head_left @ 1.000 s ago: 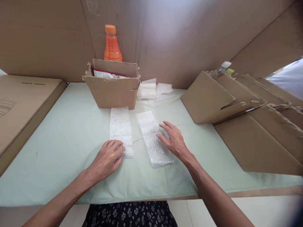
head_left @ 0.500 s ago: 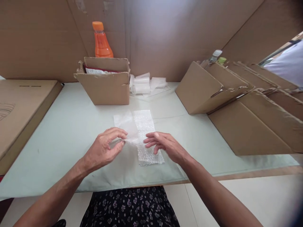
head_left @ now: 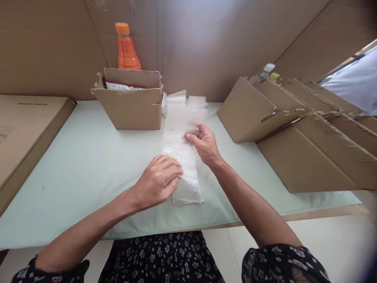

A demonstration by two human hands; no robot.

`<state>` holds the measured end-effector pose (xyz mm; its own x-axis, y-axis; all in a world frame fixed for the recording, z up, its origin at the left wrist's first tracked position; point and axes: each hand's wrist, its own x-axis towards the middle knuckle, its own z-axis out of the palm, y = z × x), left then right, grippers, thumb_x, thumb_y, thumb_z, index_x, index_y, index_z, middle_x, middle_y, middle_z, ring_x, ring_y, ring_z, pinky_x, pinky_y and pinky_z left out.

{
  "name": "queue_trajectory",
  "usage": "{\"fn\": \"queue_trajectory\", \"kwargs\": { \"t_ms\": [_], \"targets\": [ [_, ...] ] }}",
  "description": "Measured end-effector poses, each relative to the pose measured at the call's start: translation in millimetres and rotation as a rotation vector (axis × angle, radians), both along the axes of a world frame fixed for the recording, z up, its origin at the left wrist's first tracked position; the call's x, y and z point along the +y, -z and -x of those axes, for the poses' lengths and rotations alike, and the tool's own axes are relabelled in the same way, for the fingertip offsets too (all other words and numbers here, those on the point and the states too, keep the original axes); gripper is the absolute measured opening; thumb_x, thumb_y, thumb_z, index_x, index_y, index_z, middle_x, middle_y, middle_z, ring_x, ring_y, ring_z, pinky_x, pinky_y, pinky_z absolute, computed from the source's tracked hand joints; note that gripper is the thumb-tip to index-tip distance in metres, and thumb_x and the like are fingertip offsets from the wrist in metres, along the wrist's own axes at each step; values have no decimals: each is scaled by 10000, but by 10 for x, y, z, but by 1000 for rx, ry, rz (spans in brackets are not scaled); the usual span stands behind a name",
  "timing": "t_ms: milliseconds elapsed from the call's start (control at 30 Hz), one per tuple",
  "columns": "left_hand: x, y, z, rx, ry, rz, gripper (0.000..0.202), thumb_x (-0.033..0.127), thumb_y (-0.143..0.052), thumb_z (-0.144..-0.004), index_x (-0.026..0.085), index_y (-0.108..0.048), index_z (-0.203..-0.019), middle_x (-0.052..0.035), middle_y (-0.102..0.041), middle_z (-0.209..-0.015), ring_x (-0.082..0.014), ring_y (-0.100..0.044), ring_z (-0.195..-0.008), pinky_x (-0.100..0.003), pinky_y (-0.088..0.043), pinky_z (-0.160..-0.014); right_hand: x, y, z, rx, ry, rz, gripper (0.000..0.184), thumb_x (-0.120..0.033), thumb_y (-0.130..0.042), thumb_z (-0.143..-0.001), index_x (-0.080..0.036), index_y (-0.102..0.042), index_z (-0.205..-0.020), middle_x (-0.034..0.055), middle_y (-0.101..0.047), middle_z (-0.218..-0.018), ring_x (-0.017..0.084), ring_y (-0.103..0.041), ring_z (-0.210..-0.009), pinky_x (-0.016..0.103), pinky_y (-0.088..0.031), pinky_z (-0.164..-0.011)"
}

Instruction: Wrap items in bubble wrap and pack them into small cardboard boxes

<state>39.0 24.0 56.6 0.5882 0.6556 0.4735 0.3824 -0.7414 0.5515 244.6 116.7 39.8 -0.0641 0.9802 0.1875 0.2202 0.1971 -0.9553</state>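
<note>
Bubble wrap lies on the pale green surface, right edge pinched in the grip of the right hand, left edge at the left hand, clamped or not I can't tell.

Whitish bubble wrap, long and narrow, near end laid on cloth, right edge pinched, far end blurred.

Text, labels, numbers — none readable

– Where's the glare?
– Soft sheen on the cardboard wall, beyond the grip.
– Blur?
– The bubble wrap smears just past the right hand; far right of it, dark haze.
</note>
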Motion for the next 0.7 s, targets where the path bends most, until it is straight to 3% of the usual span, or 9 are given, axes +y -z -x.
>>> {"fn": "queue_trajectory", "kwargs": {
  "t_ms": [100,167,233,333,533,700],
  "targets": [
    [247,346,-133,116,19,96,247,208,-602,-888,191,-668,-1126,-104,-712,-1176,-272,-634,-1158,-501,-488,-1038,277,282,-132,-403,129,52,285,-306,-577,-781,-178,-616,-1032,-7,-616,-727,165,-566,-698,290,-489,-687],
    [318,546,-157,202,36,139,311,289,-658,-863,180,-669,-1154,-129,-690,-1233,-303,-620,-1189,-520,-481,-1042,381,454,-156,-510,165,71,315,-280,-590,-746,-167,-648,-1034,-2,-595,-702,188,-550,-703,329,-482,-731],
    [321,656,-136,242,50,144,327,347,-678,-863,175,-679,-1141,-140,-673,-1266,-313,-600,-1225,-521,-463,-1060,426,557,-154,-532,181,56,418,-293,-601,-741,-159,-654,-1133,17,-612,-753,211,-551,-743,366,-474,-787],
    [263,652,-101,266,49,123,314,367,-662,-887,177,-682,-1136,-140,-658,-1294,-310,-582,-1248,-515,-442,-1074,456,581,-148,-544,180,32,519,-316,-604,-747,-144,-636,-1236,37,-628,-821,221,-552,-774,378,-463,-819],
    [141,495,-194,296,25,61,228,268,-588,-935,164,-679,-1117,-133,-686,-1201,-284,-613,-1139,-493,-455,-1044,587,517,-186,-468,120,-61,457,-334,-554,-815,-153,-638,-1226,7,-620,-839,173,-561,-779,293,-470,-793],
    [108,524,-231,319,-5,47,229,220,-572,-928,161,-678,-1122,-139,-675,-1209,-293,-602,-1142,-491,-477,-1013,739,565,-162,-460,92,-73,432,-308,-545,-821,-120,-641,-1198,7,-616,-796,173,-559,-751,286,-468,-746]
  ]
}}
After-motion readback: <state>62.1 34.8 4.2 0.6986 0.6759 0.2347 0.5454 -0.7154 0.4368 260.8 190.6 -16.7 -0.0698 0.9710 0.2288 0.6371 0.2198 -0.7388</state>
